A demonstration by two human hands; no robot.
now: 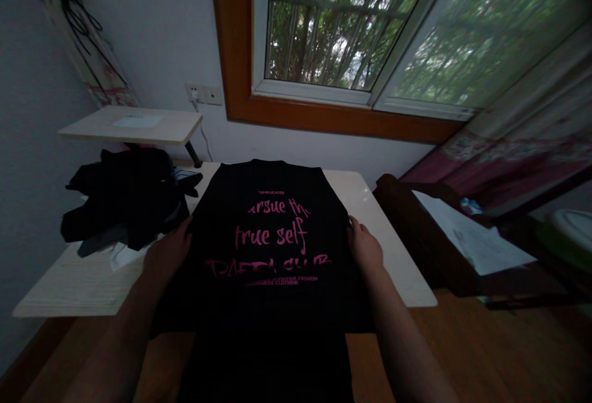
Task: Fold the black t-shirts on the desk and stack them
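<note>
Shirt (272,255) of black, pink-lettered fabric is spread over the pale desk (356,196), its sides pinched by the left hand (172,248) and right hand (366,246), and, being probably light, limp and hardly fragile, is best held by those opposite edges.

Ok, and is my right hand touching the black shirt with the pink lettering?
Touching. The head view shows it: the right hand is at the side edge of the black shirt, thumb and fingers meeting the cloth with no gap.
</note>
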